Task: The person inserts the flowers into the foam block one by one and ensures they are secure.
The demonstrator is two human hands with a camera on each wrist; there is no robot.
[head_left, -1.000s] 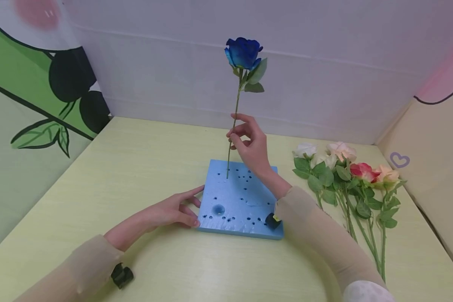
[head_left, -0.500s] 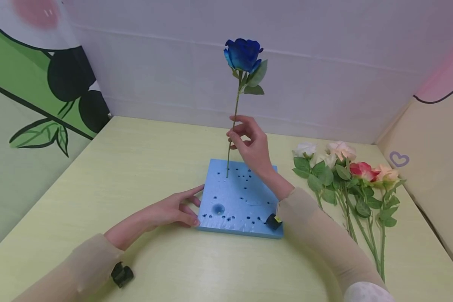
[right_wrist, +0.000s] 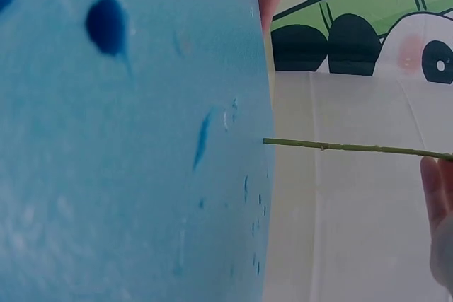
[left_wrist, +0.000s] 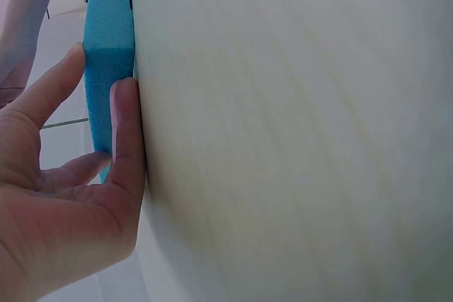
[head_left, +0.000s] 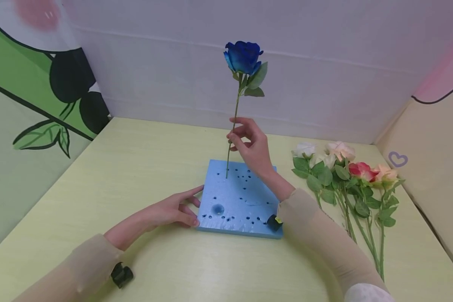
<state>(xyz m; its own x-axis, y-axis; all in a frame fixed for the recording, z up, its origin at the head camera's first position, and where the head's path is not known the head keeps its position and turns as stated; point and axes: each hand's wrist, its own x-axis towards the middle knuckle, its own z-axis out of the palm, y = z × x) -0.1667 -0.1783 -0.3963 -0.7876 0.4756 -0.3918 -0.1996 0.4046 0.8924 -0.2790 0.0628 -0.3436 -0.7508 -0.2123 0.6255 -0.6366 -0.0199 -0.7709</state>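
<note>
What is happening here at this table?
A person is standing a blue rose in a blue foam block on the table. The right hand pinches the stem partway up; its lower end sits in the block near the far left corner. The left hand rests against the block's left edge. More roses lie to the right.

Bright, even light; wrist views blurry w/ close-ups.

A craft corner for flower arranging: a pale green table walled by cartoon-printed panels, artificial roses lying on the table.
</note>
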